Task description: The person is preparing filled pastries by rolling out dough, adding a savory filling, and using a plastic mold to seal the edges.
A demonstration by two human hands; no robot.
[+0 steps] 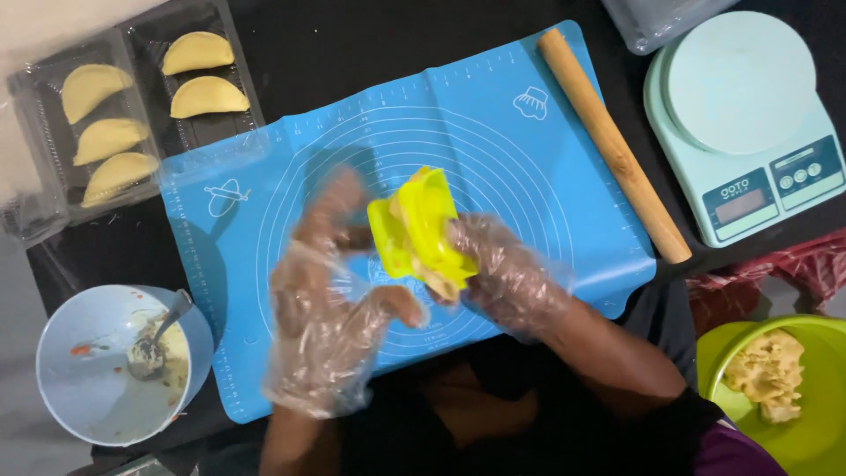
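Both my hands wear clear plastic gloves above a blue silicone pastry mat [493,123]. My right hand [507,269] grips a yellow hinged dumpling press [419,225], folded nearly closed, with pale dough showing at its edges. My left hand [326,300] is beside the press on its left, fingers spread, blurred by motion; its fingertips are at the press's left edge.
A wooden rolling pin [612,145] lies on the mat's right edge. A mint kitchen scale [745,115] is at upper right. Clear trays [53,97] at upper left hold several half-moon pastries [198,53]. A pale blue bowl [66,353] with filling and spoon sits lower left; a green bowl [824,441] of dough lower right.
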